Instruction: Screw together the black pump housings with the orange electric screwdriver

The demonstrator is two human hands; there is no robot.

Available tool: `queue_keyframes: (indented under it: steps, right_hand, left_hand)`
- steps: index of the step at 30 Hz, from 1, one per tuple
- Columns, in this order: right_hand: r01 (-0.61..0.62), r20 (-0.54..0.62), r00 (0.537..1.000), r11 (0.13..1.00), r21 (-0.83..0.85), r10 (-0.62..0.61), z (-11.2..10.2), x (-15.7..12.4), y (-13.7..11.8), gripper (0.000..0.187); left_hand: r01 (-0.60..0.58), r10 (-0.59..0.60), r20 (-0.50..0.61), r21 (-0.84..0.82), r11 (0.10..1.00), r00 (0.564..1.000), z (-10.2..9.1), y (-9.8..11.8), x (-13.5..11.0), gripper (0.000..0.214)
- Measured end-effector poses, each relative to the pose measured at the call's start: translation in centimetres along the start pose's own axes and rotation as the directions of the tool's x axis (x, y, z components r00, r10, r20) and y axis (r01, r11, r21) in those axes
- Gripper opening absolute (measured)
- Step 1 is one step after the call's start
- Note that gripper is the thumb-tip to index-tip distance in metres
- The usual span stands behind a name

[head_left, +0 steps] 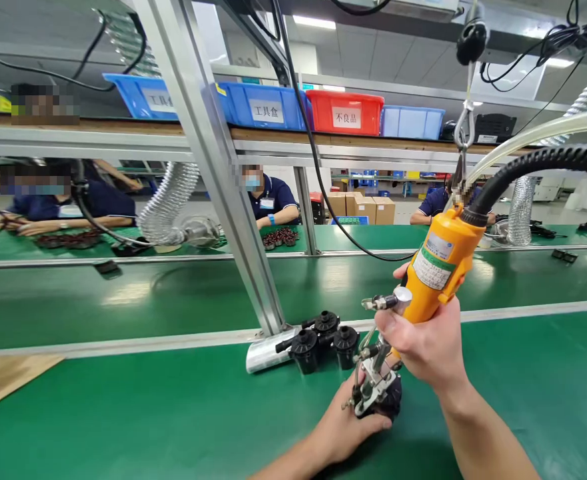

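My right hand is wrapped round an orange electric screwdriver, which hangs from a hook and has a black ribbed hose at its top. The tool tilts down to the left. Its metal nose assembly meets a small black pump on the green bench. My left hand grips that pump from the left, its thumb along the near side. The nose assembly hides much of the pump. Just beyond my left hand stand several similar black pumps, beside a silver cylinder lying on its side.
An aluminium post slants down to the bench. Blue bins and a red bin sit on the overhead shelf. Brown board lies at left. Co-workers sit across the line. A black cable hangs down.
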State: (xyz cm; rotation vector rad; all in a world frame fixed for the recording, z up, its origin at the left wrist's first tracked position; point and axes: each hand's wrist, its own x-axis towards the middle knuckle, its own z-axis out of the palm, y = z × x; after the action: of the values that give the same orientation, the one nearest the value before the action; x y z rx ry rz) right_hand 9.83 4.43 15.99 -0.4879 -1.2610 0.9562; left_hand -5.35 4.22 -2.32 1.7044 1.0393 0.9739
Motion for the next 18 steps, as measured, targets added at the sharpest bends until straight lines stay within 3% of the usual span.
queue_keyframes:
  steps: [6,15,18]
  right_hand:
    - [-0.13,0.136,0.981,0.99,-0.045,0.135,1.4,-0.6,2.8,0.049]
    - [-0.137,0.082,0.986,0.989,-0.06,0.142,1.1,-1.0,3.2,0.048]
    - [-0.13,0.055,0.99,0.991,-0.038,0.132,1.0,-0.7,2.7,0.047]
  left_hand:
    - [0.053,-0.045,-0.071,0.108,0.993,0.996,-0.1,0.5,-0.4,0.052]
    - [0.052,-0.051,-0.017,0.042,0.998,0.999,0.1,-0.3,-0.3,0.05]
    - [0.016,-0.011,-0.055,0.093,0.996,0.998,-0.1,-0.4,-0.3,0.063]
